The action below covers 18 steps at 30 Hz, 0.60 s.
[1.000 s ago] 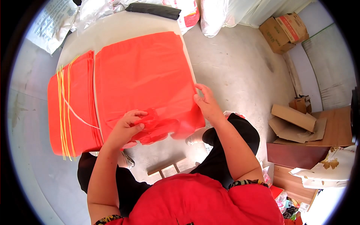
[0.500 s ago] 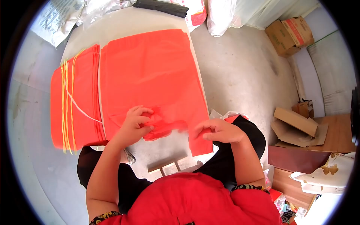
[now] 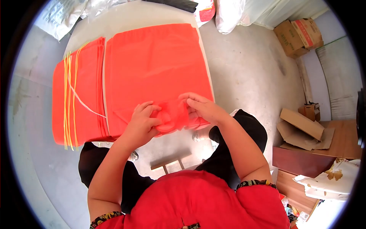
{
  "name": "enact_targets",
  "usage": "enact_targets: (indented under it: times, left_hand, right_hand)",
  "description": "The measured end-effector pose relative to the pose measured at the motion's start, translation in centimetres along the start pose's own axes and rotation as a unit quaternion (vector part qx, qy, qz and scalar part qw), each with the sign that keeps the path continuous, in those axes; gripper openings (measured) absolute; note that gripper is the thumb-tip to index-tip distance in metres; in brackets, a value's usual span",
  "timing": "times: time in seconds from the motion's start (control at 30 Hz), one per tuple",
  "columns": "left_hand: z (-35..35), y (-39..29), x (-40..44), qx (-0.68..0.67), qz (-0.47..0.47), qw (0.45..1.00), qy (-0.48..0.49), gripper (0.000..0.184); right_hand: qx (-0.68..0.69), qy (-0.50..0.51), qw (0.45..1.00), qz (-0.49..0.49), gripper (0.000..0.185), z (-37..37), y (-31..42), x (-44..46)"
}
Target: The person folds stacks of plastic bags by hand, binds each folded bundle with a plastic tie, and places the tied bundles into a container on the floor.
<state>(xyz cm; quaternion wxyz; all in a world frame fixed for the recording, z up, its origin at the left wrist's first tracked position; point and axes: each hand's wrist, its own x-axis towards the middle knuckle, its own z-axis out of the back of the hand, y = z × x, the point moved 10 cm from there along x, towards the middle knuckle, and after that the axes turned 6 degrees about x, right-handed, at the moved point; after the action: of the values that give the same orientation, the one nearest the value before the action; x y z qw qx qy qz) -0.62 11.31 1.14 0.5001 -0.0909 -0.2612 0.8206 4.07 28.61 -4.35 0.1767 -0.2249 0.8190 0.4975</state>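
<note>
A wide stack of thin red plastic bags point(image 3: 156, 61) lies flat on the pale table. At the near edge, a gathered red plastic bag point(image 3: 173, 116) bunches up between my hands. My left hand point(image 3: 143, 124) is curled, fingertips closed on the left side of this crumpled part. On the other side, my right hand point(image 3: 204, 108) pinches the thin red film between thumb and fingers. To the left sits a second red stack point(image 3: 87, 91), with several yellow strings point(image 3: 69, 103) and one white string point(image 3: 82, 102) lying across it.
The pale table point(image 3: 114, 21) carries a black roll point(image 3: 171, 4) at its far end. White sacks point(image 3: 228, 15) stand beyond it. Cardboard boxes point(image 3: 297, 36) are at the far right, and an opened carton point(image 3: 303, 129) rests on a wooden cabinet point(image 3: 339, 139). A wooden frame point(image 3: 171, 164) lies below.
My right hand has moved up and left, bringing the loose right side of the bag inward toward my left hand. My left hand stays at the bunched film. The view has shifted slightly.
</note>
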Motion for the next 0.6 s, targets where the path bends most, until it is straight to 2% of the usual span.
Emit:
enact_targets:
  times: [0.17, 0.27, 0.37, 0.57, 0.6]
  left_hand:
    - [0.1, -0.1, -0.2, 0.006, 0.012, 1.000, 0.007, 0.019]
    - [0.1, -0.2, -0.3, 0.008, 0.018, 1.000, 0.008, 0.019]
    - [0.1, -0.3, -0.3, 0.011, 0.016, 1.000, 0.009, 0.020]
    - [0.0, -0.4, -0.2, 0.025, 0.020, 0.999, 0.015, 0.023]
    - [0.0, -0.4, -0.2, 0.024, 0.023, 0.999, 0.016, 0.023]
  right_hand:
    - [-0.029, -0.031, 0.999, -0.018, 0.038, -0.7, 0.4, 0.3]
    - [-0.108, -0.003, 0.994, 0.028, 0.037, 0.2, 0.0, 1.4]
    - [-0.177, -0.017, 0.984, 0.022, 0.032, -1.0, 0.8, 1.3]
    - [-0.172, 0.006, 0.985, -0.007, 0.020, -3.2, 1.6, 2.0]
    - [-0.205, -0.011, 0.979, 0.006, 0.020, -3.2, 1.6, 2.3]
